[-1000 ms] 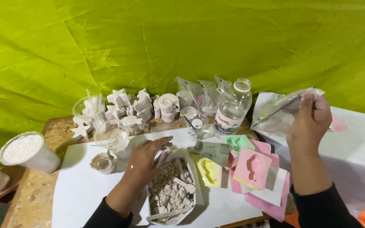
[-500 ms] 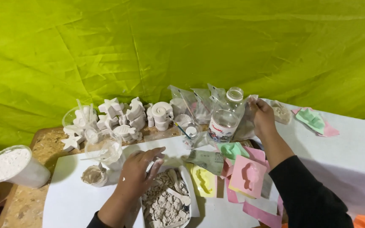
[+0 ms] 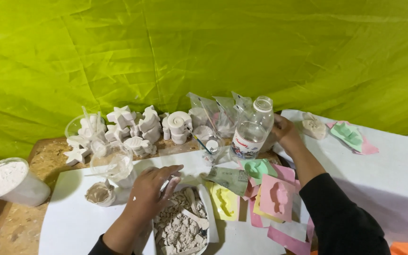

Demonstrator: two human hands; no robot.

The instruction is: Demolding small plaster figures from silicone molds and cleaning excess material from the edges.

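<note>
Right hand [image 3: 285, 133]: fingers wrapped around the side of a clear plastic bottle with a white cap ring and printed label [image 3: 251, 131]. The bottle stands upright on the table, enclosed by the hand from its right side. Grip closed on the bottle.

Left hand [image 3: 151, 189]: lies palm down, fingers stretched and loose, holding nothing. Fingertips rest at the rim of a white rectangular tray filled with broken grey-white plaster pieces [image 3: 181, 226], which sits directly below and to the right of this hand.

Just left of the left hand: a clear glass cup [image 3: 115, 165], and below it a small crumpled cup of brownish-grey paste [image 3: 100, 193]. Farther left, well apart: a round tub of white powder [image 3: 6, 182].

Behind the left hand, toward the green cloth backdrop [image 3: 204, 52]: a cluster of white plaster casts, stars and shells [image 3: 133, 125].

Between the two hands: a yellow rubber mould [image 3: 225, 202], a pink mould with a figure-shaped hollow [image 3: 277, 197] and a green mould [image 3: 259, 168], overlapping. Behind the bottle: clear plastic bags [image 3: 213, 113].

Right of the right hand, near: a cream shell cast [image 3: 313, 127]; beyond it, a green mould on pink card [image 3: 351, 136]. All lie on white sheet covering [image 3: 393, 174].
</note>
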